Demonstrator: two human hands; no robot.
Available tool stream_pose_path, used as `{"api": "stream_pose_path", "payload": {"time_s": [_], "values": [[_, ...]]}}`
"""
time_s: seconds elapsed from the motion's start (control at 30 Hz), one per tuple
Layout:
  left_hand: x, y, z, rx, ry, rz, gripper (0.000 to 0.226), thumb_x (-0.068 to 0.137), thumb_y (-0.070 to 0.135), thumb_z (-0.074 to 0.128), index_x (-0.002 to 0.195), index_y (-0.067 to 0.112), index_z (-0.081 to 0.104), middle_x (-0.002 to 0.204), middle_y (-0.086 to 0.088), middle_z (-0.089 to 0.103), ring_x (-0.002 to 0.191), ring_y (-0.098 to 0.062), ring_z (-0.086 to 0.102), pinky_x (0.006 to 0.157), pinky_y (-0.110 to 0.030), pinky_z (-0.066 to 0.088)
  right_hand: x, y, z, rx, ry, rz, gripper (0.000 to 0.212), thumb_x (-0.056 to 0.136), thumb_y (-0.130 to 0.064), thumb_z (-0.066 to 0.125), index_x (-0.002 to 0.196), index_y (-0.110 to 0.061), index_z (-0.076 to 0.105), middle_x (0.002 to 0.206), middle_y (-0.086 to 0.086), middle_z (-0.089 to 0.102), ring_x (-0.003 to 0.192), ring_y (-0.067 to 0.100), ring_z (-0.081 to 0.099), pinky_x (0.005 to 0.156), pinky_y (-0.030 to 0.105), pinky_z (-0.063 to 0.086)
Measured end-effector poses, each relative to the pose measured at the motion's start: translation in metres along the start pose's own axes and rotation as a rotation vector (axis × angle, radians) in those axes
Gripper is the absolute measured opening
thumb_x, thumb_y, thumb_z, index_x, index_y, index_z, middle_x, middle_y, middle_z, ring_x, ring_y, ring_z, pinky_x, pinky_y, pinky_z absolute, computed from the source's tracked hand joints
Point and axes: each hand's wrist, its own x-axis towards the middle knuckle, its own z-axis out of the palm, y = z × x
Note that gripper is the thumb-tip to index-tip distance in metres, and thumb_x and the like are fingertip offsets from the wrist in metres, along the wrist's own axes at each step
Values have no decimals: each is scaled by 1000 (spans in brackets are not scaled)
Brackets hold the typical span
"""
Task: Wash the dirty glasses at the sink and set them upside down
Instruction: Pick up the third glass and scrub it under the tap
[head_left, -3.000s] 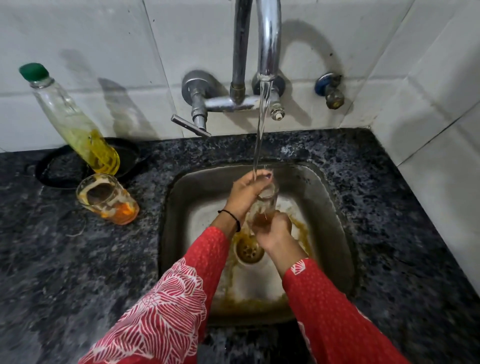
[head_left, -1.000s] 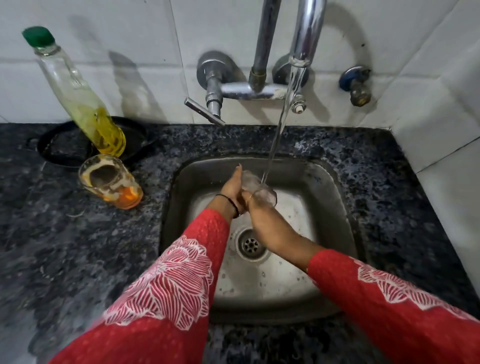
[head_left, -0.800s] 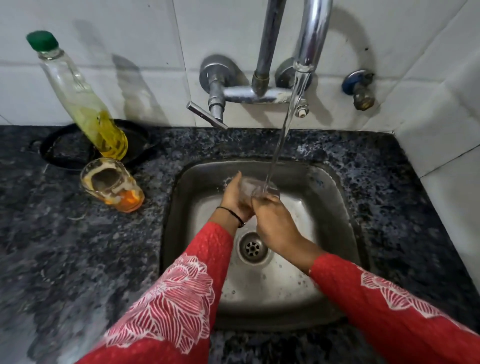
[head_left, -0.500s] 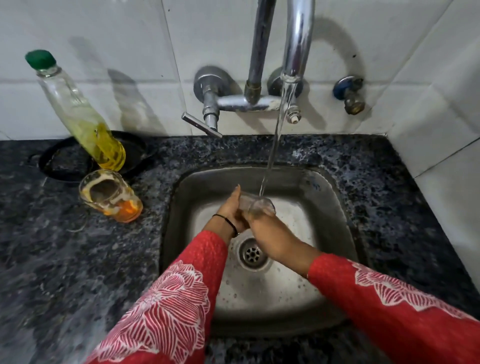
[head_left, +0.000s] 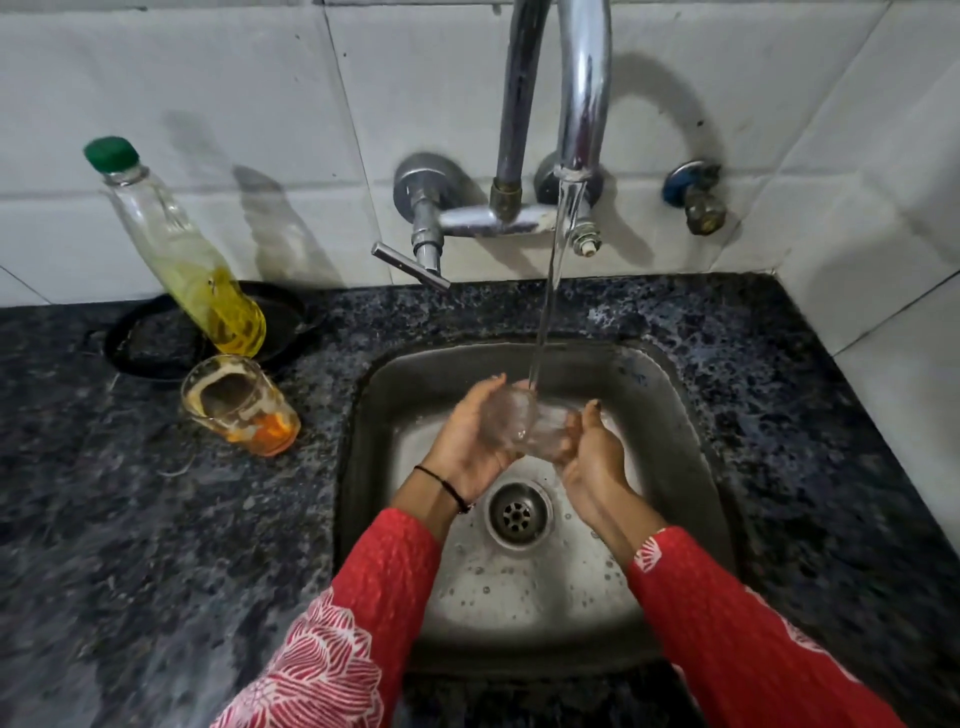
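Closest to me, red sleeves printed with white flowers reach over the steel sink, its basin beaded with water round the ribbed drain. Above the drain both hands cradle a clear glass lying roughly on its side. The left hand curls round one end and the right hand curls under the other, while a thin stream of water strikes its wall.

This looks like the rinse of the first glass; I can make out no stain on it. Next, I'd judge, it wants tipping to drain and setting mouth down on the table, with a firm grip, since wet smooth glass slips.

To the left on the speckled dark stone the dirty glass stands upright, streaked cream inside with orange dregs, waiting its turn. Just behind it is a tall clear bottle with a green cap, part full of yellow liquid, at a shallow black dish. Farthest, the chrome tap curves out from the white tiled wall.
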Motion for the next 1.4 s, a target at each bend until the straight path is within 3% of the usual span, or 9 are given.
{"api": "stream_pose_path", "payload": {"time_s": [0.27,0.33,0.43,0.5,0.67,0.83,1.03,1.23,1.4], "values": [[-29,2,-4,96,-151,-259,38,86,18,53,123,10,57,114,-15,63,95,-30,65,80,-40,56,-13,-37,11,-336,-422,-237,26,95,-14,51,72,-12,62,66,1,57,58,7,51,63,20,44],[-26,-2,1,471,-41,-131,37,86,10,58,122,15,53,98,-9,66,83,-23,66,67,-34,57,-16,-46,19,-710,-426,-378,29,93,-8,54,66,-10,63,58,5,56,49,5,52,58,17,44],[-13,-13,2,1218,190,141,95,73,13,77,147,17,18,123,-8,54,101,-21,58,78,-29,51,-15,-44,29,-1075,-375,-424,32,94,-13,54,63,-13,60,56,4,57,49,9,53,55,19,43],[-13,-14,-2,1024,126,161,97,67,19,80,145,19,21,120,-4,56,101,-20,60,82,-34,54,-19,-43,32,-974,-339,-445,32,95,-17,54,63,-15,60,58,1,58,51,9,52,56,20,43],[-38,11,7,12,-252,-119,30,88,22,54,116,12,58,106,-13,65,73,-21,67,61,-38,57,-32,-50,31,-448,-370,-374,28,94,-21,55,68,-12,60,50,-6,52,44,6,45,43,20,37],[-22,-2,7,789,68,129,71,71,15,76,131,25,39,117,2,58,102,-15,63,89,-41,54,-23,-45,39,-1005,-312,-603,29,92,-23,59,66,-9,60,61,8,53,62,20,49,59,34,39],[-44,11,21,101,-172,-88,18,87,24,59,99,21,71,91,-5,71,74,-20,68,59,-37,59,-32,-52,39,-416,-351,-440,24,90,-26,61,70,-15,69,59,0,55,57,13,47,53,26,39],[-23,-12,6,1099,201,302,87,70,26,78,138,31,26,112,-1,57,100,-18,61,81,-37,56,-24,-48,33,-1136,-334,-669,35,88,-25,65,64,0,61,60,10,54,57,15,50,55,30,38],[-46,2,22,124,-190,-42,36,85,28,62,120,20,59,107,-9,66,77,-21,66,61,-37,60,-34,-56,34,-445,-343,-409,23,91,-19,59,70,-14,65,61,-2,58,55,11,49,55,29,40]]}}
